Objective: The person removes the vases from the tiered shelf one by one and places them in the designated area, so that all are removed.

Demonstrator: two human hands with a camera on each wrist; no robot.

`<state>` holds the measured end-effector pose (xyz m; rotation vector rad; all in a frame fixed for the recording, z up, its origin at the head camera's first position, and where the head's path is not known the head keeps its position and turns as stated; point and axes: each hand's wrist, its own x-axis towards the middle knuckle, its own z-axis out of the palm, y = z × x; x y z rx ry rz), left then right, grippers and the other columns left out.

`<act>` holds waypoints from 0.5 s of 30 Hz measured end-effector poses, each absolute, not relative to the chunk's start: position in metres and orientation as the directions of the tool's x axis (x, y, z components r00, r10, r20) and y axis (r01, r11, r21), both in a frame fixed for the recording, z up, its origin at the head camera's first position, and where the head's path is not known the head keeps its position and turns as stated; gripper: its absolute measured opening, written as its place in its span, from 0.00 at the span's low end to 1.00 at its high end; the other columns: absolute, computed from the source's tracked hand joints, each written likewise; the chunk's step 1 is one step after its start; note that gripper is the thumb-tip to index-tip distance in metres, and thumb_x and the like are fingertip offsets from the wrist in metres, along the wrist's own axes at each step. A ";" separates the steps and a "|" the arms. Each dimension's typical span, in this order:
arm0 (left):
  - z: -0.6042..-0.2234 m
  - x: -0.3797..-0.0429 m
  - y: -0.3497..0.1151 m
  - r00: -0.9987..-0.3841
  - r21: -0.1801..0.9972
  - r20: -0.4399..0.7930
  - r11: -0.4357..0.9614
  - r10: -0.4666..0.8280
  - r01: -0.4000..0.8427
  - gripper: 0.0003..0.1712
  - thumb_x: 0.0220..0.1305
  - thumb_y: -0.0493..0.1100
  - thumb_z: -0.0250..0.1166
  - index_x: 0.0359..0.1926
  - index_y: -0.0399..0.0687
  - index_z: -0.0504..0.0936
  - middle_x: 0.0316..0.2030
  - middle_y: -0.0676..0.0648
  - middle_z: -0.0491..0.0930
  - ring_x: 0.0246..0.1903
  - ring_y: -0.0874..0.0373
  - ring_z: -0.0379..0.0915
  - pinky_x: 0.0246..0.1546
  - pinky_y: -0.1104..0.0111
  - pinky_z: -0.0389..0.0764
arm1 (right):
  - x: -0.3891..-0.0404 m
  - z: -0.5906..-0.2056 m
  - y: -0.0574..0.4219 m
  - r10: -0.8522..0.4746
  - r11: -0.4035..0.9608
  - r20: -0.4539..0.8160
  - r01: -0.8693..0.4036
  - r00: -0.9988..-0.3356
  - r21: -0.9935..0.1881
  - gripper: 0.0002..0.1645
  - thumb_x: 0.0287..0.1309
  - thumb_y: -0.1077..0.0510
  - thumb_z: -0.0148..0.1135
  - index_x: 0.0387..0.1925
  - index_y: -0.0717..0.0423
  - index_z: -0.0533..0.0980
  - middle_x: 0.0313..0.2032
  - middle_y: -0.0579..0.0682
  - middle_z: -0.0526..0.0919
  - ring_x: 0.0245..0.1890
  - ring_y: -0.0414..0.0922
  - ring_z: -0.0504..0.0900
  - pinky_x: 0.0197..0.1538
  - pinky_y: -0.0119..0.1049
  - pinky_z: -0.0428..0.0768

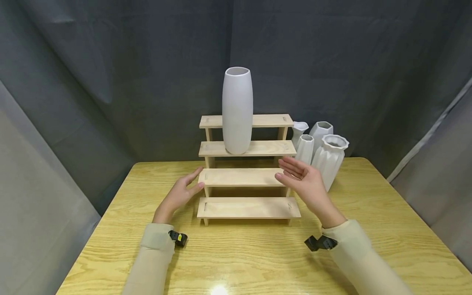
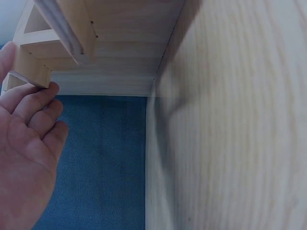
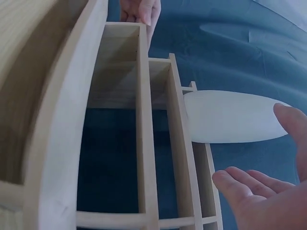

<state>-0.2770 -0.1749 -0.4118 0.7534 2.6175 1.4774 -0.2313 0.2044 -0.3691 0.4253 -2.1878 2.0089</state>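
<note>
A tall white vase (image 1: 237, 110) stands upright on the second board from the top of a pale wooden tiered shelf (image 1: 243, 177). At the left end of the board below it, my left hand (image 1: 180, 192) has its thumb and fingers spread along the board's edge; in the left wrist view the fingertips (image 2: 53, 91) are right at the wood. My right hand (image 1: 302, 182) holds nothing, its fingers extended and thumb apart, over the shelf's right end. In the right wrist view the vase (image 3: 235, 116) lies beyond this hand.
Behind my right hand several white vases are grouped beside the shelf, among them a ribbed one (image 1: 330, 159) and a narrow faceted one (image 1: 305, 148). Everything stands on a wooden table (image 1: 236, 254), backed by a dark grey curtain (image 1: 147, 82).
</note>
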 end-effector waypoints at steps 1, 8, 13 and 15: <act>-0.412 -0.277 -0.175 -0.880 0.815 0.197 0.426 0.432 0.392 0.35 0.75 0.42 0.57 0.75 0.38 0.55 0.74 0.37 0.53 0.72 0.38 0.47 0.70 0.46 0.51 | -0.233 -0.367 0.202 -0.113 0.068 0.288 -0.297 -0.951 -0.953 0.42 0.57 0.58 0.72 0.69 0.66 0.65 0.64 0.60 0.73 0.65 0.54 0.71 0.57 0.32 0.76; -0.412 -0.277 -0.175 -0.880 0.811 0.200 0.432 0.430 0.396 0.35 0.75 0.42 0.57 0.75 0.38 0.55 0.73 0.37 0.54 0.72 0.38 0.47 0.70 0.46 0.51 | -0.244 -0.358 0.190 -0.110 0.045 0.302 -0.308 -0.947 -0.950 0.43 0.56 0.60 0.73 0.69 0.69 0.64 0.64 0.64 0.72 0.64 0.54 0.72 0.57 0.32 0.76; -0.412 -0.276 -0.175 -0.880 0.811 0.198 0.432 0.432 0.394 0.35 0.75 0.42 0.57 0.75 0.38 0.55 0.74 0.37 0.53 0.72 0.38 0.47 0.70 0.46 0.51 | -0.251 -0.353 0.184 -0.094 0.055 0.297 -0.303 -0.950 -0.951 0.43 0.56 0.58 0.74 0.68 0.68 0.65 0.64 0.64 0.72 0.65 0.54 0.72 0.59 0.31 0.75; -0.412 -0.276 -0.175 -0.880 0.812 0.196 0.431 0.432 0.393 0.35 0.75 0.42 0.57 0.75 0.38 0.55 0.74 0.37 0.53 0.72 0.38 0.47 0.70 0.45 0.51 | -0.255 -0.351 0.182 -0.088 0.064 0.298 -0.304 -0.950 -0.951 0.43 0.55 0.57 0.74 0.68 0.67 0.65 0.64 0.63 0.72 0.64 0.52 0.72 0.60 0.33 0.74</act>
